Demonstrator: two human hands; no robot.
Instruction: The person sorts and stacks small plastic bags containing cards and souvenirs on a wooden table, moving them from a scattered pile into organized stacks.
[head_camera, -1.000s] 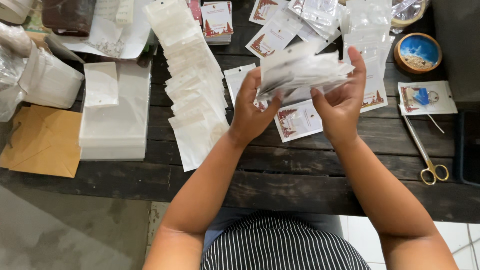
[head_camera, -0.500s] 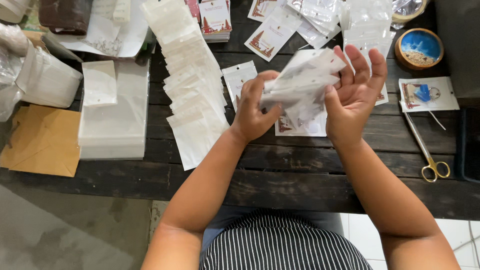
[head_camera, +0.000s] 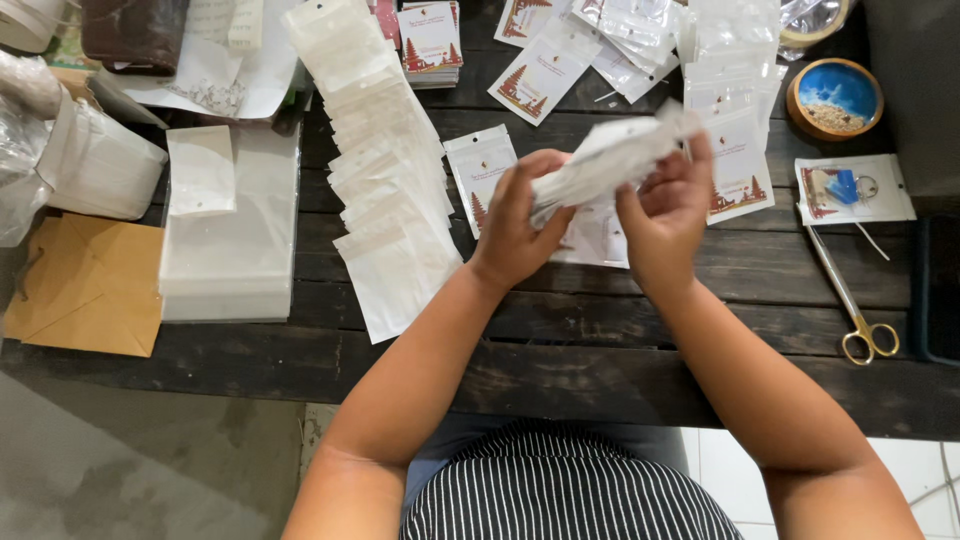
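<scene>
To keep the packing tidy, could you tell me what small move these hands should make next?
Probably square up the bundle of clear plastic pouches: both the left hand and right hand grip it above the dark wooden table, and its edges look fanned and uneven.

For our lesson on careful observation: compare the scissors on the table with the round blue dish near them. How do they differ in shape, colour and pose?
The scissors are long and thin; the round blue dish is a wide circle. The scissors have silvery blades and gold handles; the dish has a brown rim and a blue inside with pale speckles. The scissors lie flat and shut, handles toward the person; the dish sits upright, open side up. Both rest untouched on the dark wooden table, right of the hands.
</scene>
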